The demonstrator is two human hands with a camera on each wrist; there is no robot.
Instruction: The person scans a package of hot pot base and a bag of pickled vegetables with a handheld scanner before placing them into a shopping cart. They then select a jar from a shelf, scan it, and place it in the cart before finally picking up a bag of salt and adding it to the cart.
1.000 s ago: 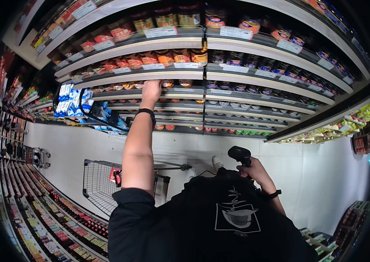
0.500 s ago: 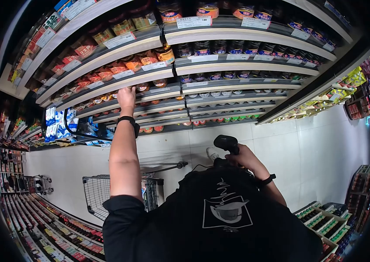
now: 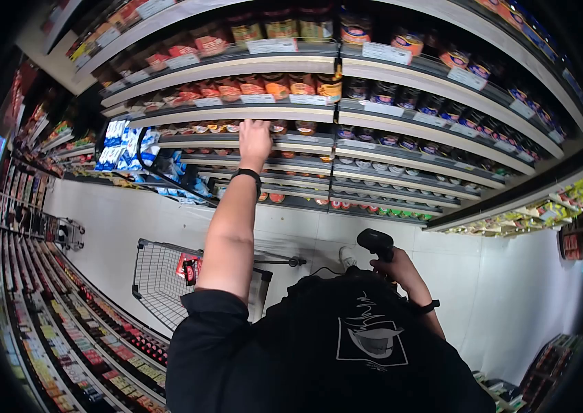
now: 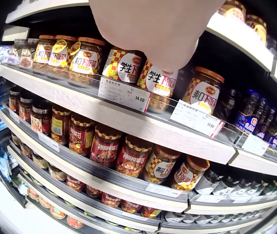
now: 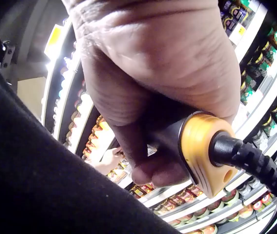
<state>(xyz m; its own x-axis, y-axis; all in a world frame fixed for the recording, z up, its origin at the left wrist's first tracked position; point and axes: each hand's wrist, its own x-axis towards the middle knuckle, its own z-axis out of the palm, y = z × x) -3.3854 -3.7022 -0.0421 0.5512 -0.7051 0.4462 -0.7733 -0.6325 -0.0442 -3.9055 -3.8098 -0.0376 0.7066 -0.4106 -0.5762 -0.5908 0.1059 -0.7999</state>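
My left hand (image 3: 256,143) reaches to a shelf of jars, its back toward the head camera. From the left wrist, the hand (image 4: 158,27) covers the tops of two jars with red-and-yellow checked labels, one being this jar (image 4: 158,80); its fingertips are hidden. Just right of it stands an orange-lidded jar (image 4: 204,90). Low in front of my body, my right hand (image 3: 407,272) grips the handle of a black handheld barcode scanner (image 3: 376,241). In the right wrist view, fingers wrap the scanner's grip above its yellow base (image 5: 202,146), where a black cable (image 5: 248,158) leaves.
White price tags (image 4: 123,93) line the shelf lip, and more jars (image 4: 104,146) fill lower shelves. A wire shopping cart (image 3: 161,279) stands beside my left arm. Blue-and-white packets (image 3: 121,148) hang in a rack at the left.
The head view swung and then returned, shifting the whole scene. My left hand stays at the same jar shelf, and the right hand keeps its hold on the scanner.
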